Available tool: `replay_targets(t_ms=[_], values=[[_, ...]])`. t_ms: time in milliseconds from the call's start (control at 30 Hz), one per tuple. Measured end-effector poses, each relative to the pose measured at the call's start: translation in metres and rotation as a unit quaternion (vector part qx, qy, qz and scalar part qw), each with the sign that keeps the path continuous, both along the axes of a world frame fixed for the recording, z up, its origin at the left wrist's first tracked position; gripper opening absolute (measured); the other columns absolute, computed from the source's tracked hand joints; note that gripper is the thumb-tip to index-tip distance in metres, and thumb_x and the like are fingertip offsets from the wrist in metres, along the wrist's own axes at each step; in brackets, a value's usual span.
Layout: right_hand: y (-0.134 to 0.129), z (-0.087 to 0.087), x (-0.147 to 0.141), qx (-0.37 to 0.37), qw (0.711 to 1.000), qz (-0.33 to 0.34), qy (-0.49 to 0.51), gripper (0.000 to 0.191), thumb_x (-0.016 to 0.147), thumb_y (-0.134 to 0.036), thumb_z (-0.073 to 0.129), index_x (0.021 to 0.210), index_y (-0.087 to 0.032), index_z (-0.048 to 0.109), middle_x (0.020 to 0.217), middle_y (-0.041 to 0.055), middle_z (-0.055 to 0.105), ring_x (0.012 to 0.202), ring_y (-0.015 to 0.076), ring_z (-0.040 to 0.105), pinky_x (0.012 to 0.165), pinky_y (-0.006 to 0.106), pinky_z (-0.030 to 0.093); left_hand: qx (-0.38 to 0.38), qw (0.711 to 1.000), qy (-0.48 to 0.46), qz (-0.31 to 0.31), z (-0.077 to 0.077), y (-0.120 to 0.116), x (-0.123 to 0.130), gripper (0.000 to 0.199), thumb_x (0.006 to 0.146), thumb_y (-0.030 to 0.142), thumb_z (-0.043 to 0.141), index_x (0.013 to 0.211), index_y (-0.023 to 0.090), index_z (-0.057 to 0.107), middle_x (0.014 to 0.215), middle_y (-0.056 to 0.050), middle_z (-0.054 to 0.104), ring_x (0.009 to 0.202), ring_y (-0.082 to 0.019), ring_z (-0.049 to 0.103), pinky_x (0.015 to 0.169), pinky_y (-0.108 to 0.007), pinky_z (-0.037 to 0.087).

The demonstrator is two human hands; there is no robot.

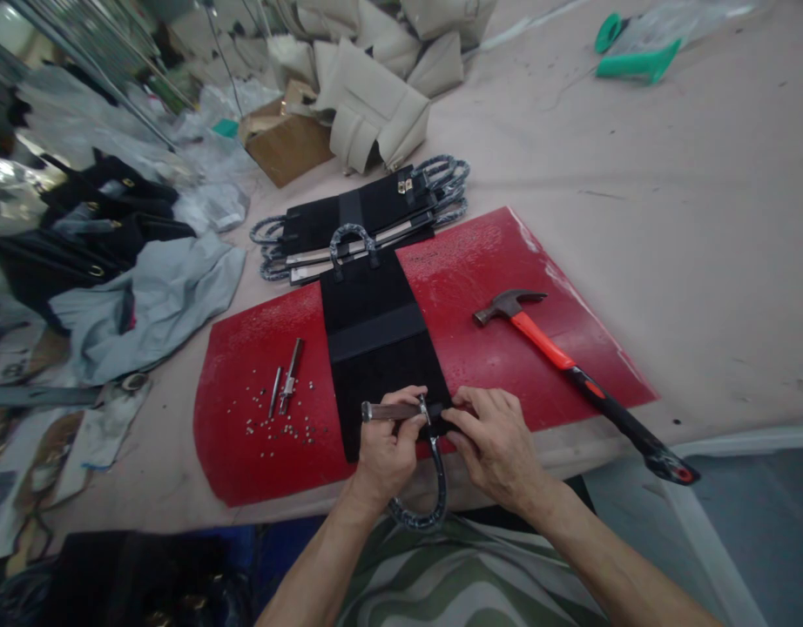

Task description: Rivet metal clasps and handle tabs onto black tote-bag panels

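Left hand (389, 457) gripping grey metal rod-shaped tool (392, 412); right hand (499, 440) pinching near the end of black plastic-wrapped handle (439, 488). Work in hand: handle at near edge of black panel (375, 296), lower centre. Pose appears to call for steady alignment. Surface: glossy red board (473, 357), orange-black claw hammer (545, 338) right of centre. Room: cream leather-like pieces (379, 104), upper centre.

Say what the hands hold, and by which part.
Left hand: a metal tool, by its shaft. Right hand: the looped handle, by its black end tab.
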State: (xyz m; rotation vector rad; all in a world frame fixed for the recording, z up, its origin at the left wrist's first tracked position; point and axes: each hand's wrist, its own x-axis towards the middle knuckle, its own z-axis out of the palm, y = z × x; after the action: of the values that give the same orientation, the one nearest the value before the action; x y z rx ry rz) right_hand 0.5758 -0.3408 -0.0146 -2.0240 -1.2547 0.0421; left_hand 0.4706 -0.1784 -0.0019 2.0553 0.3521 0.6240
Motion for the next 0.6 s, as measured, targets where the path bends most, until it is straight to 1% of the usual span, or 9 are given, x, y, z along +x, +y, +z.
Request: replay_targets(t_ms=[67,133,267,467,533,600], values=[[-0.0001,-0.0001,-0.0002,0.005,1.000,-0.001,-0.001,0.020,0.089,-0.014,0.059,0.107,-0.021,0.065,0.113,0.0090,0.060,0.102,0.0267,0.052,0.089,0.043,0.034,-0.014,1.000,0.008,0.000,0.0003,0.0012,0.0001,0.013,0.090,0.012,0.059,0.101,0.019,0.063,0.111,-0.009,0.074,0.105,-0.022,0.072,0.096,-0.038,0.059],[0.0000,-0.0003,-0.0003,0.006,1.000,0.000,0.000,0.020,0.089,-0.013,0.059,0.106,-0.021,0.065,0.112,0.0091,0.060,0.102,0.0268,0.052,0.089,0.043,0.034,-0.014,1.000,0.009,-0.008,0.0005,0.0024,0.0005,0.013,0.091,0.012,0.059,0.101,0.019,0.063,0.112,-0.009,0.074,0.106,-0.022,0.072,0.096,-0.038,0.059],[0.0006,-0.0013,-0.0002,0.006,1.000,0.000,0.001,0.020,0.089,-0.014,0.060,0.107,-0.021,0.065,0.112,0.0094,0.059,0.102,0.0268,0.052,0.088,0.043,0.034,0.020,0.999,-0.001,-0.030,-0.0009,0.0027,0.0022,0.015,0.090,0.012,0.059,0.103,0.019,0.062,0.112,-0.008,0.074,0.105,-0.020,0.072,0.095,-0.036,0.059],[-0.0003,-0.0031,-0.0003,0.008,1.000,0.003,-0.006,0.019,0.088,-0.014,0.062,0.106,-0.020,0.066,0.112,0.0099,0.060,0.102,0.0272,0.053,0.088,0.044,0.036,0.045,0.999,-0.025,-0.018,-0.0058,-0.0004,0.0037,0.016,0.090,0.012,0.059,0.104,0.019,0.062,0.111,-0.009,0.073,0.106,-0.021,0.072,0.093,-0.036,0.059],[-0.0023,-0.0043,-0.0002,0.019,1.000,0.006,-0.005,0.019,0.088,-0.013,0.063,0.105,-0.019,0.065,0.113,0.0101,0.060,0.104,0.0274,0.053,0.089,0.044,0.036,0.031,0.999,-0.020,-0.021,-0.0050,0.0012,0.0036,0.015,0.089,0.012,0.060,0.102,0.019,0.062,0.111,-0.009,0.073,0.106,-0.021,0.072,0.094,-0.036,0.059],[-0.0052,-0.0056,0.0002,0.043,0.999,0.014,-0.002,0.014,0.090,-0.011,0.060,0.101,-0.019,0.065,0.112,0.0095,0.062,0.103,0.0263,0.054,0.090,0.044,0.037,-0.002,1.000,-0.006,-0.024,-0.0030,0.0042,0.0035,0.014,0.089,0.012,0.060,0.100,0.019,0.063,0.109,-0.008,0.074,0.104,-0.021,0.072,0.094,-0.037,0.059]])
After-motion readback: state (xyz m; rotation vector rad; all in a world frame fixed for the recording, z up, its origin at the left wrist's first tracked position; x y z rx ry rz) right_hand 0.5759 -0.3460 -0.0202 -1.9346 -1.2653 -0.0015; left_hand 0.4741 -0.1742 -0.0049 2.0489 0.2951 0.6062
